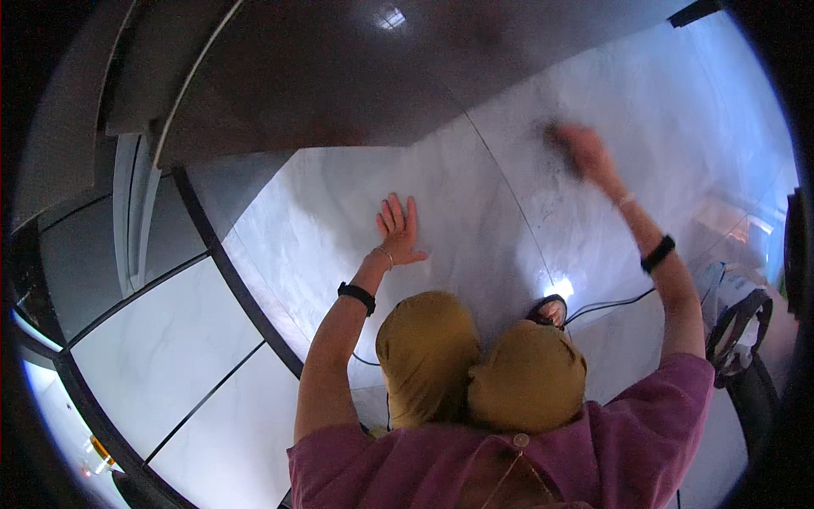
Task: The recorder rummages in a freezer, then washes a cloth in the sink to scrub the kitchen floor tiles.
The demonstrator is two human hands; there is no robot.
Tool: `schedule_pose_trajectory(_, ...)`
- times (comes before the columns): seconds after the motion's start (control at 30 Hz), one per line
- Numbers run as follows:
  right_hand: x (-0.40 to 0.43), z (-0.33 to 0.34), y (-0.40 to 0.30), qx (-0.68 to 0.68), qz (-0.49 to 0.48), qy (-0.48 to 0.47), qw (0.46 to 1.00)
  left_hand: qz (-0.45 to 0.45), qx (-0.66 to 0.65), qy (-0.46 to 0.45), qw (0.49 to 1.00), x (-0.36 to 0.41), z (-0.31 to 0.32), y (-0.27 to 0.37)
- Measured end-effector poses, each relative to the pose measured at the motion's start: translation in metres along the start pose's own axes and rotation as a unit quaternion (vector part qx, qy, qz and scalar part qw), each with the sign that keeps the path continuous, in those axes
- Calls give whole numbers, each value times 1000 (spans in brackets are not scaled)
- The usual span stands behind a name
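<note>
My left hand [399,232] rests palm down with its fingers spread on a pale marbled tile floor [470,191], ahead of my bent knees. Farther forward and to the right, my right hand [588,153] is blurred and curled over a dark object [556,135] against the same floor; what the object is cannot be told. A thin dark joint line runs between the tiles, between my two hands. Each wrist wears a black band and a thin bracelet.
A dark glossy panel [356,76] spans the area ahead. Dark strips border white tiles [172,318] on the left. A black cable [610,304] lies by my foot [552,310]. A bag with dark handles [738,318] stands at the right.
</note>
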State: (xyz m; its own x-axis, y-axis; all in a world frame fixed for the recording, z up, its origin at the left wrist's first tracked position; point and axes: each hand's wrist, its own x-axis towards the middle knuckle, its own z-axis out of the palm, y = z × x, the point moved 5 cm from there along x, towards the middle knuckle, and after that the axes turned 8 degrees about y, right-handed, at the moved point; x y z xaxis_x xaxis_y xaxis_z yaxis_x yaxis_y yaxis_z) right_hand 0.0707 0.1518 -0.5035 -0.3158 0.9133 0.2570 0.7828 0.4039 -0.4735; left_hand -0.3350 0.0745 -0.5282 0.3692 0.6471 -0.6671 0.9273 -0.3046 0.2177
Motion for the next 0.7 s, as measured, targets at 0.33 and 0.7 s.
schedule_pose_trajectory(0.33,92,45,12,-150,72,161,973,11,-4,20,1000,4,3,0)
schedule_pose_trajectory(0.7,14,79,-130,119,-321,-235,910,-2,20,15,1000,6,1,6)
